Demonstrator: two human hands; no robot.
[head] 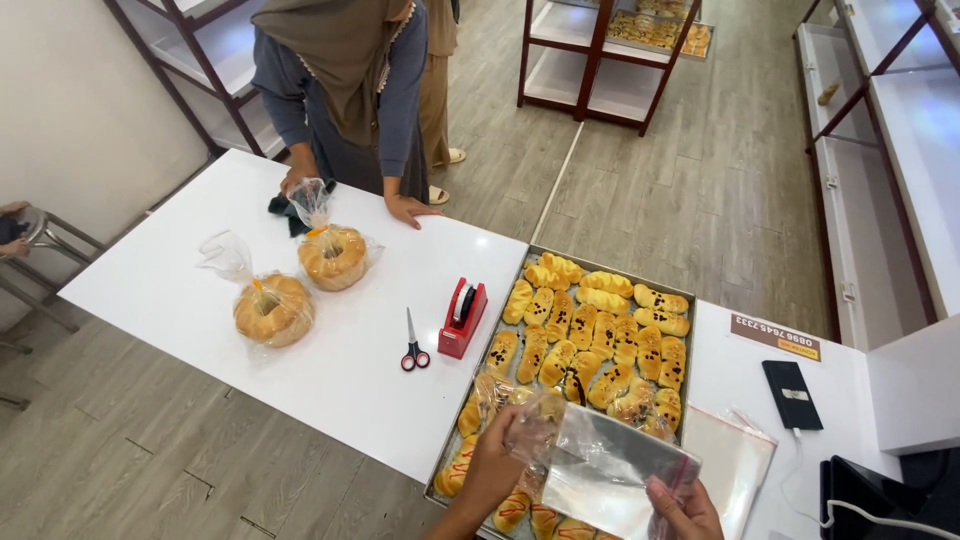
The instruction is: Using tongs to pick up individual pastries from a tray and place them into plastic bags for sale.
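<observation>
My left hand (pixel 498 468) and my right hand (pixel 683 512) together hold a clear plastic bag (pixel 610 465) over the near end of a metal tray (pixel 520 262). The left hand grips the bag's left edge, the right hand its lower right corner. The tray holds several rows of golden buns (pixel 600 335), some dotted with dark chips, some striped with red sauce. More clear bags (pixel 735 460) lie in a stack to the right of the tray.
On the white table (pixel 180 275) lie two bagged ring-shaped breads (pixel 275 308) (pixel 335 257), red-handled scissors (pixel 413 350) and a red tape dispenser (pixel 462 318). A person stands across the table with one hand (pixel 410 210) on it. A black phone (pixel 791 393) and shelving (pixel 600 60) are nearby.
</observation>
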